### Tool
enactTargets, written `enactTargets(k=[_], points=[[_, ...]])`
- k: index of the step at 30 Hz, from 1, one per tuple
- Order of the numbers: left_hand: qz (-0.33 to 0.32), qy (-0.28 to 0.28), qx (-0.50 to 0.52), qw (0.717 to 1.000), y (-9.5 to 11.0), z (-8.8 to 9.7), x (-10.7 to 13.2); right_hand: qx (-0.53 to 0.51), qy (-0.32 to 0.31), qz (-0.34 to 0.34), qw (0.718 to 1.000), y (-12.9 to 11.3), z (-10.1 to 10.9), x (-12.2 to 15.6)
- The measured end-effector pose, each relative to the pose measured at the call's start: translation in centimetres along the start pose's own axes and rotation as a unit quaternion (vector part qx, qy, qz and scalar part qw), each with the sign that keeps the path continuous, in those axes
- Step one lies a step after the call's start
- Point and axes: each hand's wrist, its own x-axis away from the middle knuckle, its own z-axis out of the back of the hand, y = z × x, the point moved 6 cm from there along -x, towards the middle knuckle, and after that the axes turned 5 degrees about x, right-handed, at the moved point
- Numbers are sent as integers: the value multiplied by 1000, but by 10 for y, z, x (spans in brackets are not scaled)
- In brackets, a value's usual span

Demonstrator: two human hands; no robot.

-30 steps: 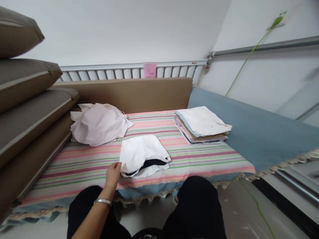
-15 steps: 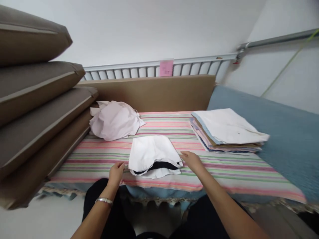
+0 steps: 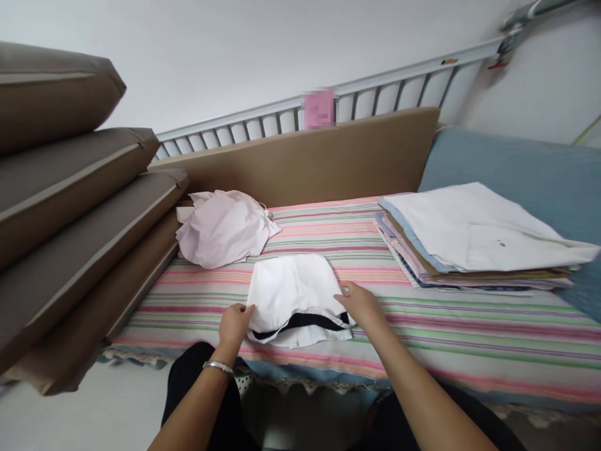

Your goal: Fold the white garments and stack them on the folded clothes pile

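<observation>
A white folded garment with a black band [image 3: 295,291] lies in front of me on the striped cloth [image 3: 323,235]. My left hand [image 3: 236,326], with a silver bracelet on its wrist, pinches the garment's left edge between thumb and fingers. On the opposite side my right hand [image 3: 359,304] grips the right edge with thumb and fingertips. The garment lies mostly flat, its near edge uneven, with a white layer showing below the black band.
A crumpled pale pink cloth [image 3: 225,228] lies at the back left, beside a stack of brown cushions [image 3: 94,210]. A pile of folded clothes [image 3: 469,235] with a white one on top is at the right. Behind stand a brown board-like cushion [image 3: 305,160] and a white radiator [image 3: 263,125].
Both hands have moved inward from beside the white garment and taken hold of its side edges. The camera view has tilted and shifted, so the folded pile appears larger.
</observation>
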Motion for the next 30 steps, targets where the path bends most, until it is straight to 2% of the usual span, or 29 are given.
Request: enactTargets(k=[3, 5, 8, 11, 14, 18, 24, 30], points=[[0, -13, 37, 999, 6, -3, -2, -19, -5, 7, 1000, 2, -1, -3], [10, -43, 86, 995, 7, -6, -4, -60, -11, 2, 998, 5, -4, -5], [63, -108, 172, 977, 0, -13, -5, -130, -31, -16, 991, 13, -13, -12], [122, -142, 232, 955, -12, -16, -3, -145, -28, -23, 989, 20, -20, -17], [144, -145, 270, 941, -17, -18, 0, -135, -11, -23, 990, 24, -21, -16], [152, -151, 286, 934, -19, -24, 0, -157, -22, -13, 987, 26, -21, -9], [158, -135, 250, 946, -27, -32, -7, -110, -20, -17, 994, 28, -18, -7], [141, -119, 247, 951, -34, -33, -9, -105, -23, -22, 994, 28, -20, -4]])
